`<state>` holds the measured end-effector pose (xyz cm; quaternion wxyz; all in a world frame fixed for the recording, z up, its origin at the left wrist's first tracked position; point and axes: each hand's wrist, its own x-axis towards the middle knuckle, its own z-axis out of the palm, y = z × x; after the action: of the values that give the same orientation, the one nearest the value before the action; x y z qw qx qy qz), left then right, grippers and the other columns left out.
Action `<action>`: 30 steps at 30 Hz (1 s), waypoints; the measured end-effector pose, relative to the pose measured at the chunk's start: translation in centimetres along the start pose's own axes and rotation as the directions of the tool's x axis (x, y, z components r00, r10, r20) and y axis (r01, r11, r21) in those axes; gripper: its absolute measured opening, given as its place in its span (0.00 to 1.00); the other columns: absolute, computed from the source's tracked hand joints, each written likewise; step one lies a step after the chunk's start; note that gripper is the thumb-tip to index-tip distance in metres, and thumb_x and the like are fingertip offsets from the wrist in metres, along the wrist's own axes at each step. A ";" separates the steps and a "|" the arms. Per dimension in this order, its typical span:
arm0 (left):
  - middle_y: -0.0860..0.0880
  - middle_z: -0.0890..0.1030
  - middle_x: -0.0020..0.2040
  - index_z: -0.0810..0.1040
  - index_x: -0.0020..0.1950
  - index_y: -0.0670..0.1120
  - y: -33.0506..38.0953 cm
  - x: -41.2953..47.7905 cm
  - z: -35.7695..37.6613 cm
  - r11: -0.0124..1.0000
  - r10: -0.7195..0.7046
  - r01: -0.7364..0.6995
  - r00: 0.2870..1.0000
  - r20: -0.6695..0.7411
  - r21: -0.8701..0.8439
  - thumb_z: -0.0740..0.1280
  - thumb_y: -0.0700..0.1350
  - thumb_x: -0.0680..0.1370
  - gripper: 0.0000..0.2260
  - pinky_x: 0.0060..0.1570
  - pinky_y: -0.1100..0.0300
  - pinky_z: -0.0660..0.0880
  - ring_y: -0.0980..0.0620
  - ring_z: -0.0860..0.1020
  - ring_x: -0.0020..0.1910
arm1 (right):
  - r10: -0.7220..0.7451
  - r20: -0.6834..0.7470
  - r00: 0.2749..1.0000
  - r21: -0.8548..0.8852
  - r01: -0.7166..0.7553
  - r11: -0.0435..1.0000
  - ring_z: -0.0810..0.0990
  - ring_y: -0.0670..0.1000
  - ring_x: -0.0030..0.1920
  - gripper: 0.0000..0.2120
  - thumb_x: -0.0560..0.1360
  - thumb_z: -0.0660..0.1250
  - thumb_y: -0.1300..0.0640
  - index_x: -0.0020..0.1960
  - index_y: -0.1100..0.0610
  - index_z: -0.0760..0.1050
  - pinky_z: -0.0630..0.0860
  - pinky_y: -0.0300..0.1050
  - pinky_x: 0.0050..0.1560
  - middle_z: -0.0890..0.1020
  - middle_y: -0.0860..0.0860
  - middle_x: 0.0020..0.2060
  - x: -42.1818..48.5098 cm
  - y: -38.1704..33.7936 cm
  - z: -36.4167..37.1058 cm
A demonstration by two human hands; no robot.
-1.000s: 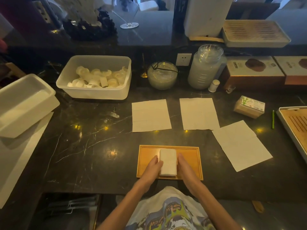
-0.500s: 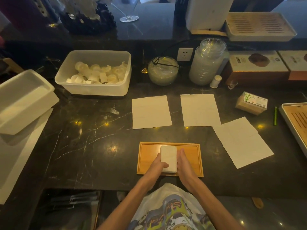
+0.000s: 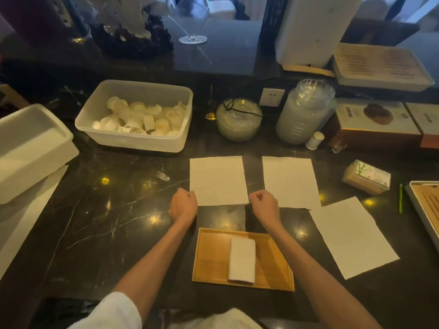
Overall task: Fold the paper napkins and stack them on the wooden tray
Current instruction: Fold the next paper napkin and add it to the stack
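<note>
A folded white napkin stack lies on the small wooden tray near the counter's front edge. Three flat napkins lie beyond it: a left one, a middle one and a right one. My left hand has curled fingers pinched at the left napkin's near left corner. At that napkin's near right corner, my right hand is curled the same way. The napkin still lies flat on the dark marble.
A plastic tub of white rolls stands at the back left, with a white foam box further left. A glass bowl, a jar and a tissue pack sit behind. A slatted tray lies at the right edge.
Both hands have left the folded stack on the tray and moved forward to the near corners of the left flat napkin. The camera view has tilted with them.
</note>
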<state>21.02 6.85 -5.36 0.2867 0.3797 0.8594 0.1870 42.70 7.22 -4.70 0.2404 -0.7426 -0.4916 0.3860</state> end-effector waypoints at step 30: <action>0.43 0.80 0.61 0.72 0.68 0.46 4.0 -5.9 -4.5 0.709 0.322 0.267 0.701 0.637 -0.653 0.63 0.41 0.83 0.14 0.58 0.42 0.81 0.43 0.81 0.60 | 0.092 0.133 0.987 0.304 -0.129 0.944 0.82 0.50 0.48 0.04 0.79 0.69 0.52 0.48 0.51 0.78 0.75 0.36 0.41 0.83 0.51 0.47 -11.4 0.6 -2.7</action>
<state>23.56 4.51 2.36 0.7146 0.2958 0.5333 0.3427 42.72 -3.41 0.30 0.3037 -0.6979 -0.3952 0.5143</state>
